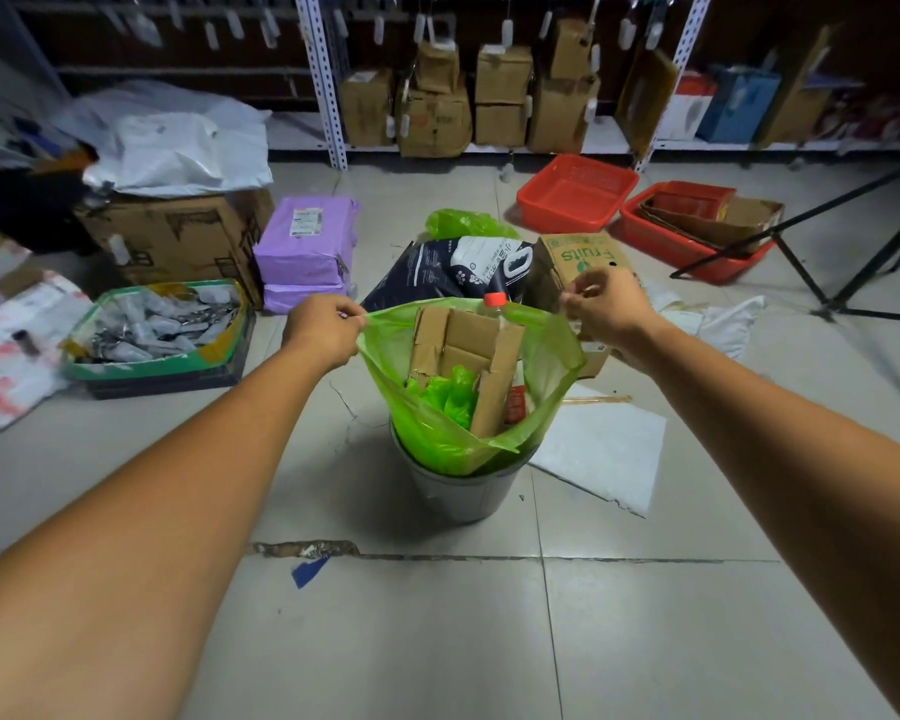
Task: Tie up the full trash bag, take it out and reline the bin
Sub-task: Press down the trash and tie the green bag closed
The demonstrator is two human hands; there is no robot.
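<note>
1. Both my arms reach forward over the bin (461, 491), my left hand (323, 332) and right hand (606, 306) level, well apart, above its rim.
2. Left fingers pinch the left edge of the bag (437, 439); right fingers pinch the right edge. Both are clenched on the film.
3. The bag's bottom sits in the bin; its mouth is stretched wide between my hands, opening upward.
4. Cardboard (463, 350) and a red-capped bottle (495, 301) stand upright inside, long axes vertical.
</note>
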